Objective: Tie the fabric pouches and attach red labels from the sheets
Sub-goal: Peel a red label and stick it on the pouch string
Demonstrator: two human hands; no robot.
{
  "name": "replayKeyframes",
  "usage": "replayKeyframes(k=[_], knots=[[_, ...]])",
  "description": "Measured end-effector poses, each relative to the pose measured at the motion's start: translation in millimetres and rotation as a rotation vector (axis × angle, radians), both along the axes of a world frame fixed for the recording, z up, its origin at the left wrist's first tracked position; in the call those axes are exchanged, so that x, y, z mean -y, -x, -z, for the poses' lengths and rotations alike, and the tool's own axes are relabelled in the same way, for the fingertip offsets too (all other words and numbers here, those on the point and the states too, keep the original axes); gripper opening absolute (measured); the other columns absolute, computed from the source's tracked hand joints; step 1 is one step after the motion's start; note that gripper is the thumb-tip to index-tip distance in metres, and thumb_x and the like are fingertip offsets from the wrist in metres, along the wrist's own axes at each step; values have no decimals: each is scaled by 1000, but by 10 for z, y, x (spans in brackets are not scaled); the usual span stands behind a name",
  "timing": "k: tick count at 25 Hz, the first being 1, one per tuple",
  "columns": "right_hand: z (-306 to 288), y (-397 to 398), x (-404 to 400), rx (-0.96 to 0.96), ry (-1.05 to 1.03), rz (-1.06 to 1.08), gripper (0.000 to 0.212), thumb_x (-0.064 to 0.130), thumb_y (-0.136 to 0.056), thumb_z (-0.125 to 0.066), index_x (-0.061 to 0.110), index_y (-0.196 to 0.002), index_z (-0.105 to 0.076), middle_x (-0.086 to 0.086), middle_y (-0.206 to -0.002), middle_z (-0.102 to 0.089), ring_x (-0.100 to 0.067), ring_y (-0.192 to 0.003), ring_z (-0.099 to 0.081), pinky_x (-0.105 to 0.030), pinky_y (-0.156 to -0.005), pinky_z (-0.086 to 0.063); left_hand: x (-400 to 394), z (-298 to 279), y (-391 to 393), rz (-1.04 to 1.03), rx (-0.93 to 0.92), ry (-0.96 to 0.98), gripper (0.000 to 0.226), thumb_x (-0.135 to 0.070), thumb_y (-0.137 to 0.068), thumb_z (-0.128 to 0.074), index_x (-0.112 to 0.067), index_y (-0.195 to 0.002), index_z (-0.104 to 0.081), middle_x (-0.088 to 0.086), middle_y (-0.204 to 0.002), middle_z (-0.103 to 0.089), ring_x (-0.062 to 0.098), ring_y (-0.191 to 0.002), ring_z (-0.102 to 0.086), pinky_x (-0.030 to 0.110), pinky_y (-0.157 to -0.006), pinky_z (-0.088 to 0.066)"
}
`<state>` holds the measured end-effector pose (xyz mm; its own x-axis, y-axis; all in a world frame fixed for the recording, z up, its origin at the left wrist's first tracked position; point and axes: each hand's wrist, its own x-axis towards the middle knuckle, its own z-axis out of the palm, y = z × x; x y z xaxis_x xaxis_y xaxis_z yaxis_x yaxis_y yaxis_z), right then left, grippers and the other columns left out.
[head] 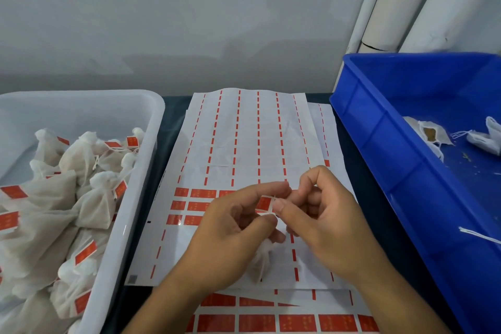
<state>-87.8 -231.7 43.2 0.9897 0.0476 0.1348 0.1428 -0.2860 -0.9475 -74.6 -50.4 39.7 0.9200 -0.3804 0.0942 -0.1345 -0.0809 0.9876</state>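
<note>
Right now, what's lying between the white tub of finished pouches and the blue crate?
In the head view, label sheets lie on the dark table between the white tub and blue crate. Above them, both hands, left hand and right hand, pinch a red label.

Packing workbench: pouch bins [141, 127], label sheets [244, 130]

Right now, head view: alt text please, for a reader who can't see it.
Two hands, left hand and right hand, pinch a red label over a label sheet, with a fabric pouch hanging beneath them. A white tub of tied, labelled pouches sits left; a blue crate with a few untied pouches sits right.
</note>
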Motion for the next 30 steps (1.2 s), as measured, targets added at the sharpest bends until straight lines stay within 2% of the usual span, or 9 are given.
replayKeyframes(k=[5, 8, 12, 15, 18, 22, 25, 27, 30], knots=[[2, 10, -12, 14, 40, 35, 28, 37, -87, -79, 35, -84, -51, 4, -75, -72, -18, -68, -71, -36, -65, -63, 23, -12, 10, 10, -39, 61, 37, -19, -96, -57, -42, -122, -70, -11, -115, -76, 21, -86, -77, 25, -74, -61], [19, 3, -13, 21, 63, 43, 27, 35, -88, -79, 34, -85, -52, 4, -74, -71, -20, -67, -70, -38, -63, -61, 21, 7, 0, -16, -24, 55, 37, -13, -103, -54, -41, -121, -71, -9, -113, -76, 22, -80, -76, 25, -73, -60], [45, -6, -6, 45, 76, 48, 24, 35, -89, -76, 42, -95, -54, 14, -83, -75, -12, -75, -73, -21, -68, -59, 31, 9, 19, -1, 5, 70, 34, -24, -103, -56, -46, -129, -61, -4, -99, -78, 20, -79, -75, 21, -75, -58], [48, -9, 23, 43, 155, 17, 28, 46, -92, -71, 57, -113, -55, 26, -94, -71, -4, -86, -71, -14, -72, -56, 15, 26, 19, 6, 18, 56, 48, -31, -96, -56, -54, -137, -46, -1, -86, -76, 19, -79, -75, 18, -78, -57], [27, -29, 51, 59, 156, -43, 23, 55, -91, -65, 56, -114, -62, 24, -102, -65, -4, -96, -66, -14, -76, -55, -3, 31, 18, 22, 23, 59, 52, -31, -96, -57, -56, -139, -42, 1, -82, -74, 20, -78, -74, 19, -78, -57], [3, -29, 11, 121, 105, -43, 8, 49, -91, -67, 48, -98, -70, 20, -109, -65, -7, -106, -66, -16, -83, -55, 16, 28, 22, 35, 19, 60, 52, -30, -97, -57, -54, -141, -41, -2, -93, -76, 22, -79, -74, 21, -78, -58], [-4, -29, -10, 151, 98, 14, 7, 44, -92, -66, 44, -98, -69, 25, -110, -66, -1, -110, -64, -8, -82, -50, 32, 39, 14, -12, 8, 69, 53, -24, -99, -62, -50, -142, -43, -8, -116, -72, 25, -84, -74, 26, -77, -60], [-11, -29, -9, 127, 70, 53, 8, 45, -93, -65, 44, -100, -67, 28, -103, -69, 2, -105, -66, -6, -80, -50, 34, 55, 11, -53, 24, 6, 60, -18, -99, -67, -54, -140, -43, -18, -122, -64, 25, -89, -74, 28, -78, -62], [-9, -25, 2, 108, 3, 128, 9, 46, -89, -68, 43, -97, -70, 26, -94, -72, 1, -97, -70, -8, -76, -54, 43, 70, 16, -111, 76, -119, 61, -25, -95, -70, -62, -134, -42, -29, -120, -58, 18, -91, -72, 27, -75, -62]])
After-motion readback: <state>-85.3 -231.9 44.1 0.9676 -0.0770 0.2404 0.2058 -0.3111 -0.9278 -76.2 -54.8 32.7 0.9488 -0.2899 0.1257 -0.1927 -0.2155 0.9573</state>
